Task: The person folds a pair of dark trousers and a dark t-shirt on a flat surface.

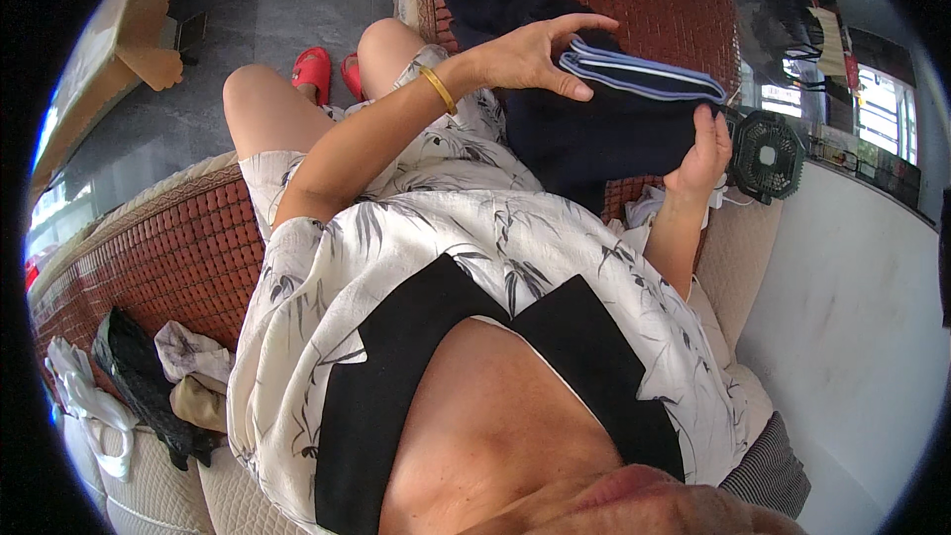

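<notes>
A dark navy fabric garment (587,137) hangs over the right side of my lap and onto the woven mat. Its folded edge (646,74), trimmed in light blue and white, is raised. My right hand (702,152) holds the cloth just below the right end of this edge, fingertips against the fabric. At the edge's left end, my left hand (546,59) has its thumb and fingers spread apart around the fold; whether it touches the cloth is unclear. A gold bangle (438,91) circles my left wrist. More dark cloth (490,4) lies beyond my left hand.
A small black fan (767,148) stands beyond my right hand, near a white wall (839,297). The reddish woven mat (186,245) covers the padded seat. Several crumpled garments (141,371) lie at lower left. Red slippers (312,73) are on the grey floor, near a cardboard box (141,37).
</notes>
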### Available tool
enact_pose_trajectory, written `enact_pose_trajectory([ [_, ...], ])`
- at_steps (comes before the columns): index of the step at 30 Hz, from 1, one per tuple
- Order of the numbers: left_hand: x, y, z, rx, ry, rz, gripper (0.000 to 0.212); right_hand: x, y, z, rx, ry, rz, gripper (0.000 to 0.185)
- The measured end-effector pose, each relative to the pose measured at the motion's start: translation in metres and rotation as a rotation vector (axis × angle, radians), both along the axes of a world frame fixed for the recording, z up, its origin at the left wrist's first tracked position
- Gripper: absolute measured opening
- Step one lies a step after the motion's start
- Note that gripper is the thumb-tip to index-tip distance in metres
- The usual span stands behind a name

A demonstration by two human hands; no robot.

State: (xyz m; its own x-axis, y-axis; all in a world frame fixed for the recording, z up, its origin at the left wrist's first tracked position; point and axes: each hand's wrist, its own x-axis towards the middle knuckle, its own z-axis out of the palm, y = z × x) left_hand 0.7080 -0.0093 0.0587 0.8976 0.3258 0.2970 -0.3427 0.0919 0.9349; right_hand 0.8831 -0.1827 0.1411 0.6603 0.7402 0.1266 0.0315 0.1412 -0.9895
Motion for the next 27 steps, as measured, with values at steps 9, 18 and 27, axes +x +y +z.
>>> enact_pose_trajectory([
  [9,-0.003,-0.009,-0.022,-0.187,0.035,-0.042,0.065,0.030,-0.011,-0.022,-0.124,0.611,-0.111,0.028],
  [18,-0.001,-0.008,-0.011,-0.111,0.063,-0.102,0.049,0.022,-0.017,-0.029,-0.053,0.413,-0.034,0.031],
  [27,-0.015,-0.010,0.024,0.511,-0.029,-0.102,0.056,0.033,-0.025,-0.031,0.060,0.272,0.189,0.024],
])
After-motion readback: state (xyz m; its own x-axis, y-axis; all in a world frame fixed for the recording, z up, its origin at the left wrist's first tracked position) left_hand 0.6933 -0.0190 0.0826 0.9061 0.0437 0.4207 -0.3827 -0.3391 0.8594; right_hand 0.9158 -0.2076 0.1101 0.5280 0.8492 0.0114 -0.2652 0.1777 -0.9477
